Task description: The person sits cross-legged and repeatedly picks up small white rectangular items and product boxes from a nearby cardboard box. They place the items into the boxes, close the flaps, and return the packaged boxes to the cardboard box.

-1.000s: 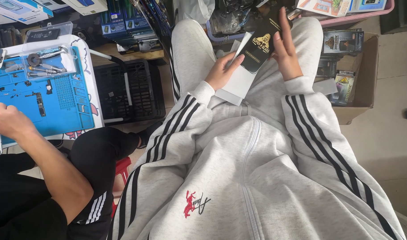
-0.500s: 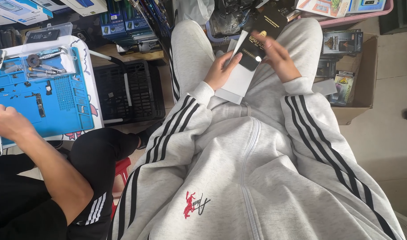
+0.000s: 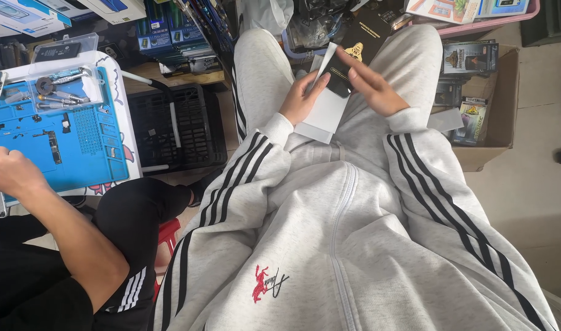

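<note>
In the upper middle of the frame, over my lap, my left hand (image 3: 302,98) grips a white sleeve (image 3: 323,113) by its left edge, fingers clenched around it. My right hand (image 3: 371,86) lies flat, fingers released, on a small black rectangle (image 3: 337,81) that sits on the sleeve's upper end. A black box (image 3: 361,41) lies just beyond, on my knees. Room is tight: a cardboard carton (image 3: 498,122) crowds the right, a black crate (image 3: 176,125) the left. At far left a co-worker's hand (image 3: 11,175) rests on the blue mat (image 3: 78,135) on a desk (image 3: 126,132).
</note>
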